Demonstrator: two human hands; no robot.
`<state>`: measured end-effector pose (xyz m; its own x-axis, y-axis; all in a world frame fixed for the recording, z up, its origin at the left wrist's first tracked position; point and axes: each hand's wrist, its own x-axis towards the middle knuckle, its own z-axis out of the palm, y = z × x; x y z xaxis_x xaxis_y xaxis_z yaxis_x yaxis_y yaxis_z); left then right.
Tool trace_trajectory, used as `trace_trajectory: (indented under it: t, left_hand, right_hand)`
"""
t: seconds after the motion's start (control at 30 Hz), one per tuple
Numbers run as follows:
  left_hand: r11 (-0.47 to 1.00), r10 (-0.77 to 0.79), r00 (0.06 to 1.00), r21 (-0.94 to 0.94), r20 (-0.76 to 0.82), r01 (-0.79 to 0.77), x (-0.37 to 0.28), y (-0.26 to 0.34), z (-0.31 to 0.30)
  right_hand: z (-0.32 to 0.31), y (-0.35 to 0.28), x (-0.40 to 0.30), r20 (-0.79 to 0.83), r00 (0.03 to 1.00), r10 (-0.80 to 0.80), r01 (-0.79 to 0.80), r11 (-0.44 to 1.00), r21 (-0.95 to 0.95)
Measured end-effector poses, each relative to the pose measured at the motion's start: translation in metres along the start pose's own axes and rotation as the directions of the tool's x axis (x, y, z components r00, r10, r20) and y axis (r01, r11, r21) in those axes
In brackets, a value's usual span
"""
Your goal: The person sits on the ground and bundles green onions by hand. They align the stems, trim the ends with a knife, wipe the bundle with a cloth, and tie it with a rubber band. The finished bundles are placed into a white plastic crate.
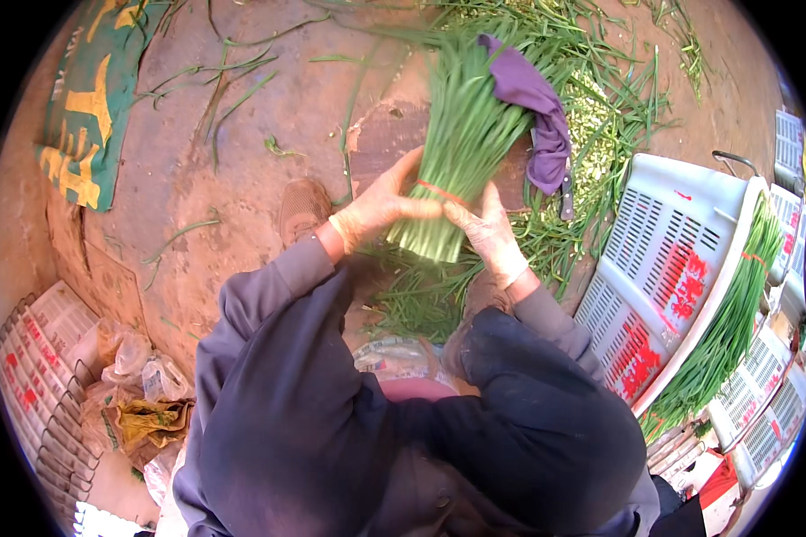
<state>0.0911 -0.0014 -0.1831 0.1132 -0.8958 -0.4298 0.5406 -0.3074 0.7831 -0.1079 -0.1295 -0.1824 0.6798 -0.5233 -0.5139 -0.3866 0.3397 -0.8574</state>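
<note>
A thick bunch of green garlic chives [470, 127], bound near its pale cut ends by an orange-red band [443, 192], is held between my two hands. My left hand [386, 205], in a thin pale glove, grips its left side with the thumb across the stems below the band. On the right side, my right hand [489, 235], gloved likewise, presses with thumb and fingers. The leaf tips point away from me and look blurred. A purple cloth [544, 121] lies against the bunch's right side. Below the cloth shows a knife's dark handle [566, 197]; its blade is mostly hidden. Under the bunch is a dark brown board [389, 148].
Loose leaves and chopped pale stem bits [588, 121] cover the floor at right. A white plastic crate [672, 235] with red marks holds tied chives [725, 335]. Stacked crates [33, 376] and plastic bags [134, 369] lie left. A green sack [97, 101] lies far left.
</note>
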Motion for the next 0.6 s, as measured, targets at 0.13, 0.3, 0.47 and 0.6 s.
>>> trace_trajectory:
  t: [0.13,0.3,0.47,0.6]
  left_hand:
    - [0.99,0.006,0.999,0.14,-0.032,-0.001,-0.011,0.002,0.0]
    - [0.905,0.014,0.996,0.424,-0.089,0.026,-0.011,-0.018,-0.013]
    - [0.923,0.005,0.999,0.385,-0.031,0.008,0.003,-0.02,-0.007]
    - [0.924,-0.009,0.994,0.379,-0.11,0.051,-0.015,-0.02,-0.01]
  right_hand:
    - [-0.034,-0.028,0.005,-0.033,0.997,0.074,-0.078,0.776,-0.626]
    - [-0.091,-0.077,0.06,-0.114,0.657,-0.746,0.184,0.304,-0.935]
    - [-0.152,-0.03,0.108,-0.051,0.786,-0.616,0.2,0.332,-0.922]
    - [-0.152,-0.082,0.094,-0.433,0.758,-0.488,0.266,0.837,-0.477]
